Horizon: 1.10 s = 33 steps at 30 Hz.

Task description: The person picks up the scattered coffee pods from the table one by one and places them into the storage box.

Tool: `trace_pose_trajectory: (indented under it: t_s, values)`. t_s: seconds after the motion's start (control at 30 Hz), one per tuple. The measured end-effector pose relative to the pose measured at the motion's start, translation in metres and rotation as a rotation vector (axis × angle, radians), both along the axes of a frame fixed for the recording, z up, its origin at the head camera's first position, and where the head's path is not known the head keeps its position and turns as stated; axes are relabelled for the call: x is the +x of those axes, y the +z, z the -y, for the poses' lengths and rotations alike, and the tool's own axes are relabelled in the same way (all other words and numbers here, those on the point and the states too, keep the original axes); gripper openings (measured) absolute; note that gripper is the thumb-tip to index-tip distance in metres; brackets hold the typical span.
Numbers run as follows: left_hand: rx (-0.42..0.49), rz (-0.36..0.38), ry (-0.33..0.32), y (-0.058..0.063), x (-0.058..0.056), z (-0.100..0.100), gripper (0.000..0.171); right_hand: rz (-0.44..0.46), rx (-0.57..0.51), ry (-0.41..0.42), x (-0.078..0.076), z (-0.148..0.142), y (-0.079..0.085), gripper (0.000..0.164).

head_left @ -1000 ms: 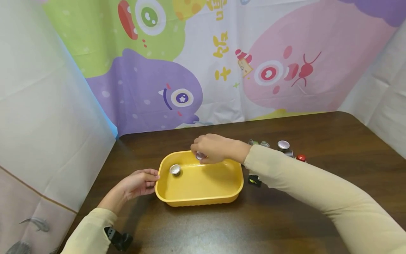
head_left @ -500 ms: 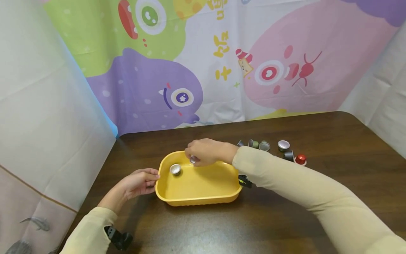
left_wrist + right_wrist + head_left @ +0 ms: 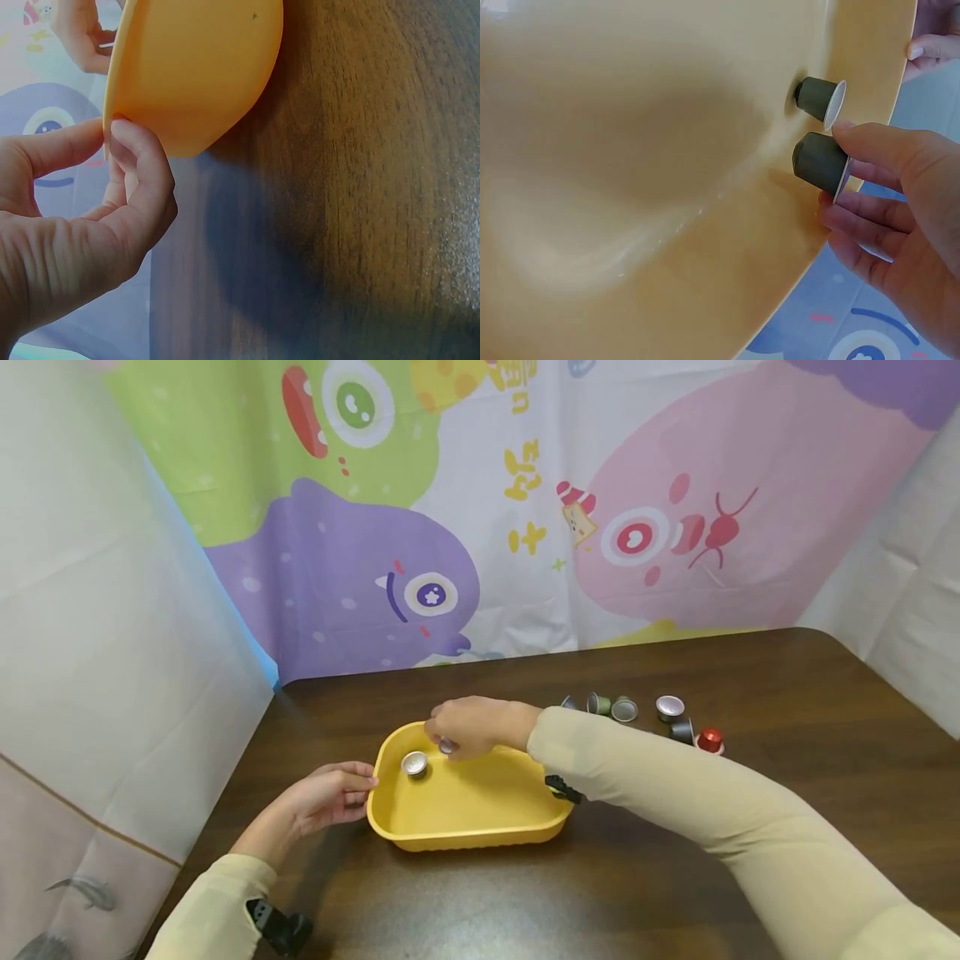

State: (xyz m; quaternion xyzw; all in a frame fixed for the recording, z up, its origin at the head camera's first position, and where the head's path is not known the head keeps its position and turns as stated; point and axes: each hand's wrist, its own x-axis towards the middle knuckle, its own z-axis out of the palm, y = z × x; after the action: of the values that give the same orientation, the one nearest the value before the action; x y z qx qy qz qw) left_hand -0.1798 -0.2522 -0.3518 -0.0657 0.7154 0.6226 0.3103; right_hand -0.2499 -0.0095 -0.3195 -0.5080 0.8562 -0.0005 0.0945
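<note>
A yellow tray [image 3: 472,802] stands on the dark wooden table. My left hand [image 3: 330,797] pinches its left rim between thumb and fingers, as the left wrist view shows closely. Over the tray's far left part, my right hand [image 3: 476,727] pinches a dark green-grey coffee capsule [image 3: 821,161] by its pale rim, between thumb and fingertips. A second capsule [image 3: 415,764] of like colour stands in the tray near the left wall, its silvery lid up. In the right wrist view the two capsules are close together.
Right of the tray lie several loose capsules: green ones [image 3: 598,703], a dark one [image 3: 681,730], one with its lilac lid up [image 3: 670,707] and a red one [image 3: 709,741]. The right sleeve [image 3: 660,785] crosses in front of them. A printed cloth [image 3: 525,610] hangs behind the table.
My right hand has moved left and slightly nearer across the tray with the capsule, towards the one standing inside. The left hand stays on the rim.
</note>
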Motion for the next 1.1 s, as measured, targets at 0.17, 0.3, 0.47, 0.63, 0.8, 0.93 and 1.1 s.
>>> trace_pose_trajectory:
  t_s: [0.17, 0.3, 0.47, 0.63, 0.8, 0.93, 1.1]
  values:
    - [-0.012, -0.003, 0.001, 0.002, 0.0, -0.002, 0.022, -0.011, 0.03, -0.007, 0.001, 0.008, -0.002, 0.013]
    - [-0.018, -0.003, 0.001, 0.002, 0.0, -0.002, 0.022, -0.001, 0.05, -0.019, 0.0, 0.014, -0.006, 0.01]
    - [-0.022, -0.002, 0.007, 0.001, 0.0, -0.002, 0.023, 0.004, 0.089, -0.035, 0.0, 0.02, -0.012, 0.006]
    - [-0.013, -0.002, 0.008, 0.0, -0.001, -0.001, 0.023, -0.02, 0.153, -0.041, 0.003, 0.024, -0.014, 0.014]
    - [-0.003, -0.002, 0.01, 0.0, 0.0, 0.0, 0.02, -0.09, 0.178, -0.025, 0.006, 0.028, -0.017, 0.018]
    - [0.002, 0.0, 0.012, 0.0, 0.001, 0.0, 0.017, -0.109, 0.172, -0.042, 0.007, 0.031, -0.02, 0.021]
    - [0.001, 0.0, 0.014, 0.0, 0.002, 0.0, 0.017, -0.09, 0.155, -0.062, 0.007, 0.032, -0.02, 0.019]
